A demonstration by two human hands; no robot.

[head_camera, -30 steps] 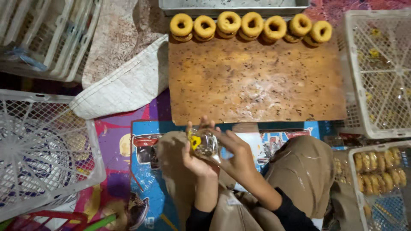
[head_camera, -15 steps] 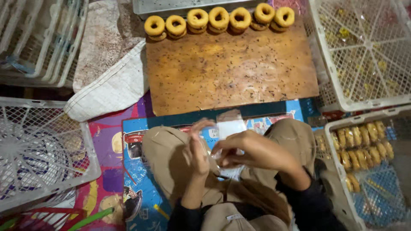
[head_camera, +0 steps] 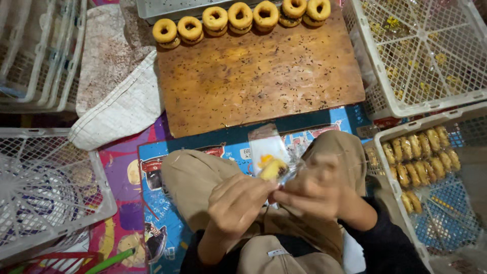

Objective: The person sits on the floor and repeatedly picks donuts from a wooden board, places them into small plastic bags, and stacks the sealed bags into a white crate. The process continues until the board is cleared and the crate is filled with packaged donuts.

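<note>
Two hands meet low in the picture, over the person's lap. The left hand (head_camera: 238,200) is curled and pinches the near end of a clear plastic bag (head_camera: 268,148). The right hand (head_camera: 317,190) is blurry, but it looks closed on the same bag from the other side. A small yellow-brown pastry (head_camera: 274,169) sits at the mouth of the bag, just above the fingers. It looks like the pastry is being tucked into the bag right now. Next the bag would need a firm pinch and the pastry a soft push, so it does not get squashed.

Under the knees lies a bright picture mat (head_camera: 152,177). To the right, a white basket (head_camera: 401,213) holds rows of long golden pastries (head_camera: 418,157). To the left, another white basket (head_camera: 50,193) has only its wire bottom showing.

Farther away is a wooden board (head_camera: 253,76), dusted with tiny dark specks. Seven ring doughnuts (head_camera: 241,15) stand in a line along its far edge. A white cloth (head_camera: 116,109) lies beside the board on the left. At the far right a big white basket (head_camera: 421,50) shows little yellow bits through its mesh. Stacked baskets (head_camera: 35,50) sit at the far left.
</note>
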